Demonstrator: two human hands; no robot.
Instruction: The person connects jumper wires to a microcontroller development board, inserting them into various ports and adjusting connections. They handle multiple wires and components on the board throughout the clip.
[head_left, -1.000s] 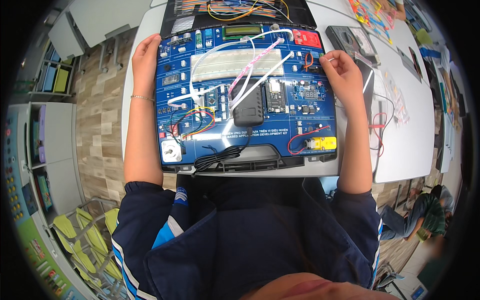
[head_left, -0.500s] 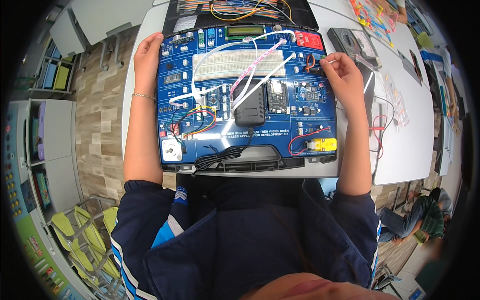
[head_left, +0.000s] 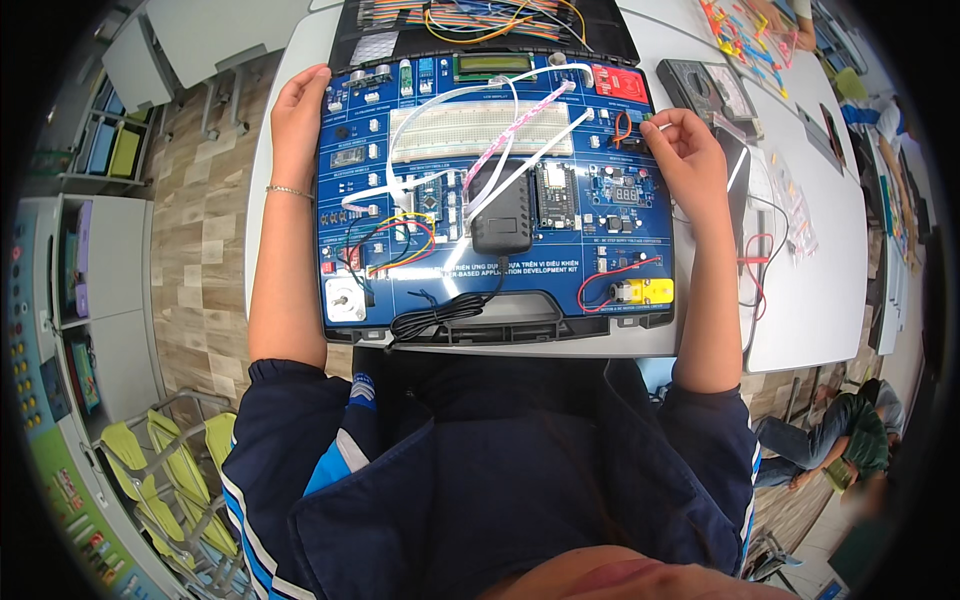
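While both forearms reach up from the lower edge, a person steadies a blue electronics trainer board (head_left: 495, 190) that sits in an open black case on a white tabletop (head_left: 800, 300). The left hand (head_left: 300, 115) lies along the board's far left edge, fingers curled over the rim in a loose grip on the case. The right hand (head_left: 690, 160) rests at the far right edge, its fingertips pinched at a small red wire loop (head_left: 622, 128) just to the left of the grip; whether they actually clasp the wire cannot be told. The board's long axis runs from one hand to the other. A black power adapter (head_left: 500, 215) lies between the hands, nearer the body, below a white breadboard (head_left: 480, 130). A multimeter (head_left: 715, 92) sits just beyond the right hand, with bare tabletop further right.
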